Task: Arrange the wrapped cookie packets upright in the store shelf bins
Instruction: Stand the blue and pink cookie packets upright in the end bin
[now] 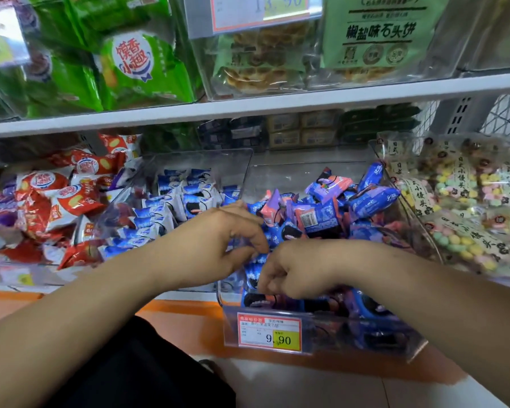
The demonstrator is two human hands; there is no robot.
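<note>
Mid-sorting in the clear bin [280, 175], the person's right hand [295, 269] curls tight on a blue packet [251, 270] at the bin's 8 o'clock corner, while the left hand [218, 234] bends its fingers into the heap [315, 216], its hold unclear; next, the packet likely needs standing upright.

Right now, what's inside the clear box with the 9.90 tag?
Blue and pink-purple cookie packets, jumbled in the clear bin. The left hand and right hand cover some packets; the pile hides the bottom.
</note>
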